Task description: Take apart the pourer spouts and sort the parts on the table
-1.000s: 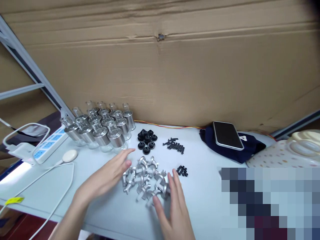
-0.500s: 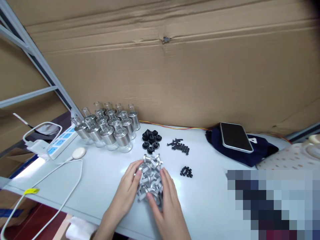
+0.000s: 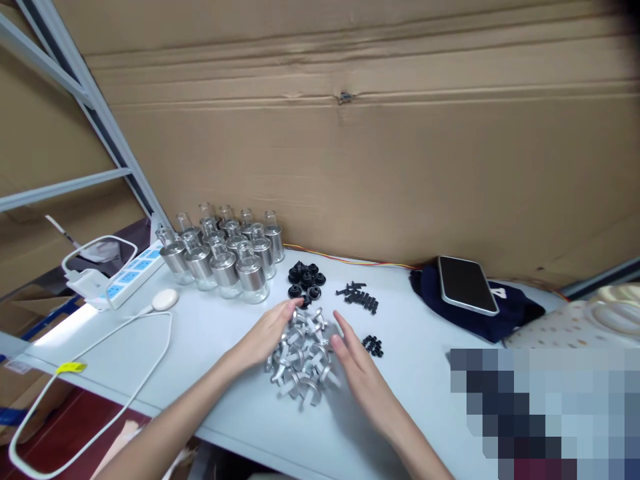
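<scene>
Head view: on the table (image 3: 423, 377), silvery parts (image 3: 296, 360), gathered in one heap but jumbled; alongside at 10 o'clock, left hand (image 3: 269, 332), at 3, right hand (image 3: 363, 373), fingers extended, clamped on nothing; beyond at 12, black discs (image 3: 306, 279), already grouped; at 11, bottles (image 3: 224, 268), upright in rows.

The left hand (image 3: 267, 335) and right hand (image 3: 365, 373) are both bare, with slim, tapering fingers (image 3: 352, 339); the left forearm (image 3: 195, 400) and right forearm (image 3: 413, 445) are uncovered too.
</scene>
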